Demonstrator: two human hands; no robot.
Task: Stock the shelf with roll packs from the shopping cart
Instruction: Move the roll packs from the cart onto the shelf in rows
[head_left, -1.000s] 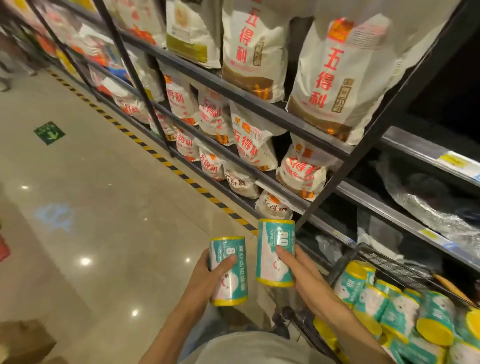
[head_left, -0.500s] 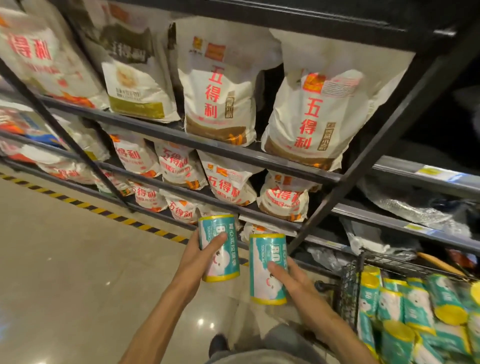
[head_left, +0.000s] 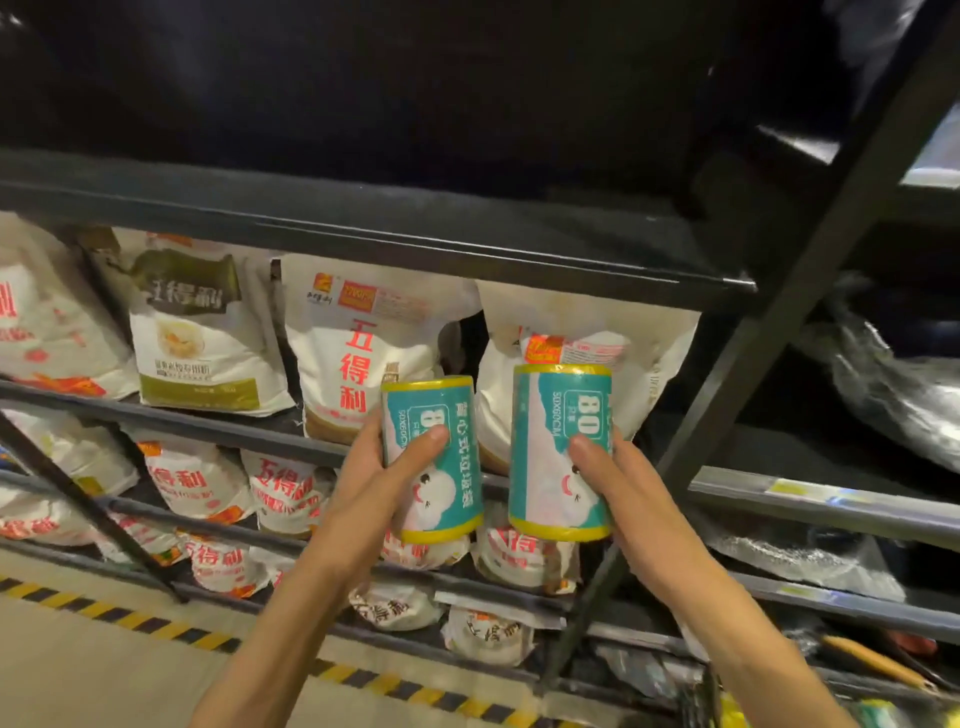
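Observation:
I hold two teal roll packs with yellow ends, both upright, side by side in front of the shelving. My left hand grips the left roll pack, which leans slightly. My right hand grips the right roll pack. Both packs are raised to the level of the shelf of big white bags, below a dark upper shelf. Only a sliver of the shopping cart shows at the bottom right.
White flour bags with red lettering fill several black metal shelves at left and centre. A slanted black upright crosses on the right; beyond it lie clear plastic bags. Yellow-black floor tape runs along the shelf base.
Both hands have lifted the two roll packs from waist height up in front of the shelves. My view has tilted upward, and the cart has almost left the frame.

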